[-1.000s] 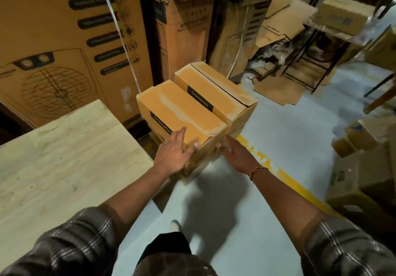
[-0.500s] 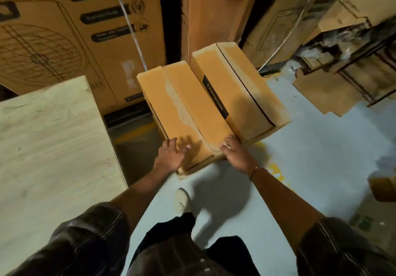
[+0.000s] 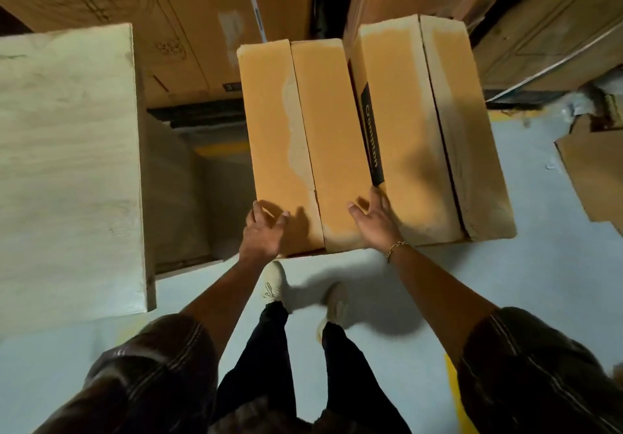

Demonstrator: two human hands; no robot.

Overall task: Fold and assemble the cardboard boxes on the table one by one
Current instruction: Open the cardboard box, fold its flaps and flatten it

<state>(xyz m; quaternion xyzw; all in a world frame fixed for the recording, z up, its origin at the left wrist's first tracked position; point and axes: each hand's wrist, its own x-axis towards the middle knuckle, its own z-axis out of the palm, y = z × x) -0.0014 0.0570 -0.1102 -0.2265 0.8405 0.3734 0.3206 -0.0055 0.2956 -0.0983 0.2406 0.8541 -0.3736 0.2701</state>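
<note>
Nearest me, my left hand (image 3: 263,234) curls its grip over the near corner of a closed box (image 3: 303,123). My right hand (image 3: 374,224) lies with fingers fairly straight against the same box's other near edge, thumb on top. The box stretches away from both hands, flaps folded shut, standing off the surface. Touching it, just past my right fingertips, is a second box (image 3: 421,123), also closed. I judge that two are assembled, and nothing unfolded is in view. The surface (image 3: 67,163) lies left of my left hand. Tall cartons (image 3: 168,12) stand beyond.
</note>
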